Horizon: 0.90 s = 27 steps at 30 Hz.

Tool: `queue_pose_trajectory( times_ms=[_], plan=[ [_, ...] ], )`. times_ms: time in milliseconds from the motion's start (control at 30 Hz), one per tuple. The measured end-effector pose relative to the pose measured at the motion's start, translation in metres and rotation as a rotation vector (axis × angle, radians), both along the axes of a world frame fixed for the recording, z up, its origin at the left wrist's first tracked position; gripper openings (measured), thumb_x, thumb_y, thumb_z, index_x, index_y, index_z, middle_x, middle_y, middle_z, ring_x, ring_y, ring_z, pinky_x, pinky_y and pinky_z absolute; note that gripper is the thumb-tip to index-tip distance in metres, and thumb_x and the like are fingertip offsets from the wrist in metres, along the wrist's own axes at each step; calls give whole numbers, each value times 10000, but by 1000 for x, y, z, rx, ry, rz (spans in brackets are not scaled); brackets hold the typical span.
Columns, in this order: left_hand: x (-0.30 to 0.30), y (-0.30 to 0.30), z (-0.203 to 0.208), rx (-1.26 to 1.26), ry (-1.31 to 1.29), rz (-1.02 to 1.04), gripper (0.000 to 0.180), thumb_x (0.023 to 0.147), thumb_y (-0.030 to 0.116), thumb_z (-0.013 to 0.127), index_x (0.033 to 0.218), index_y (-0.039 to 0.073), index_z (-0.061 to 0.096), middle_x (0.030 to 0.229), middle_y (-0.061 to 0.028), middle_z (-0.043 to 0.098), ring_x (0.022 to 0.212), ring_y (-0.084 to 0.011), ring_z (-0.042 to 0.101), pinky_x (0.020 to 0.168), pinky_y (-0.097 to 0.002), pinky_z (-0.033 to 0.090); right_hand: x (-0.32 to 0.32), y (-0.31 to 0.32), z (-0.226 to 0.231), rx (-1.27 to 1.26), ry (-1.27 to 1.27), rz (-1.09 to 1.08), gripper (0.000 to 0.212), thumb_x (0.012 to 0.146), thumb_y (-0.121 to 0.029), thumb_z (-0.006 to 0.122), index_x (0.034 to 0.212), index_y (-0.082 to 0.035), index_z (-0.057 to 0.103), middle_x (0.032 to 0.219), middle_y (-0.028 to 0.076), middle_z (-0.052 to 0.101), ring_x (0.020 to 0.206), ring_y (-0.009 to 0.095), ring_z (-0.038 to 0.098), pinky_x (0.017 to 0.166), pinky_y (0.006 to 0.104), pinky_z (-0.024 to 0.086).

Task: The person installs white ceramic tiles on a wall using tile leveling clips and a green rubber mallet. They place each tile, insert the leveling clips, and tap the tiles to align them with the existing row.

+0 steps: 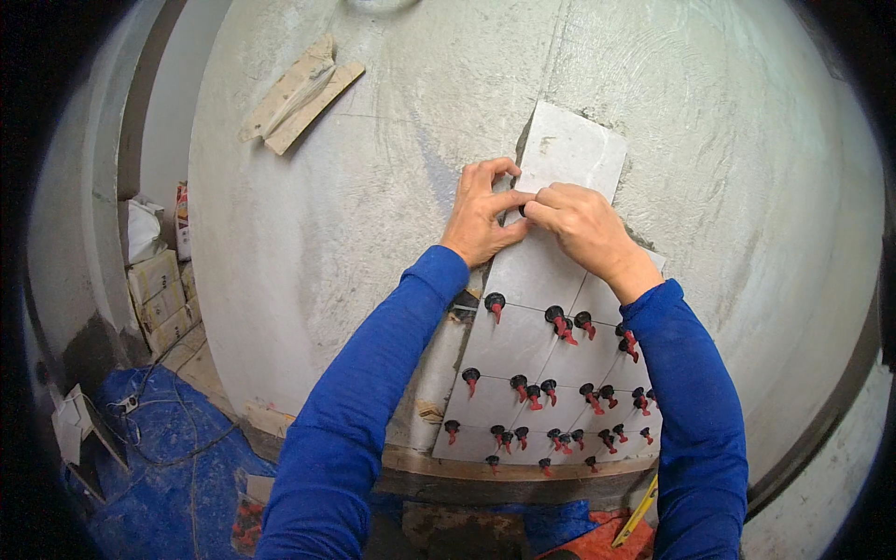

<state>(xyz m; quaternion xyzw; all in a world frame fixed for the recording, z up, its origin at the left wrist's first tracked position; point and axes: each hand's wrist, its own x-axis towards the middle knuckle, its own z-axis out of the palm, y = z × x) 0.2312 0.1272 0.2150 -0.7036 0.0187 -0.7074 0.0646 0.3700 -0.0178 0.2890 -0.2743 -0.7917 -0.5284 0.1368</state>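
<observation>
My left hand (483, 213) and my right hand (586, 229) meet at the left edge of a grey wall tile (574, 149). Between their fingertips shows the dark rim of a tile leveler (523, 211); most of it is hidden. My left thumb and forefinger close on it from the left, while the other left fingers curl by the tile's edge. From the right, my right hand pinches it. Below are rows of set tiles (509, 341), with several black levelers with red handles (495, 306) along the joints.
Folded brown cardboard (303, 93) is on the grey plastered wall (327, 215) at upper left. Stacked boxes (161, 294) stand at far left. Cables (177, 457) run over a blue tarp (159, 504). A yellow level (637, 511) leans at the bottom.
</observation>
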Motion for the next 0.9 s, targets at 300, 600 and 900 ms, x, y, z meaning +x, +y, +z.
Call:
queue_pose_trajectory(
  times_ms=[300,600,900],
  plan=[
    [-23,2,27,59,307,174,280,705,183,805,978,127,780,1149,-47,510,1087,-288,454,1009,-450,358,0,2,3,-33,-8,-23,55,864,-129,660,894,-84,646,871,66,661,849,257,683,749,406,558],
    [-31,-2,46,125,475,205,222,722,163,799,937,114,773,1130,-43,510,1080,-286,459,994,-442,380,0,1,4,-29,-5,-22,62,874,-144,661,908,-92,660,880,70,671,866,261,689,751,410,560],
    [-27,-2,37,62,415,193,318,772,183,818,1087,222,819,1088,-37,519,1114,-261,495,1045,-406,370,36,-14,35,323,441,-69,403,864,-253,791,1213,-72,702,1131,126,704,1051,313,672,884,421,563]
  ],
)
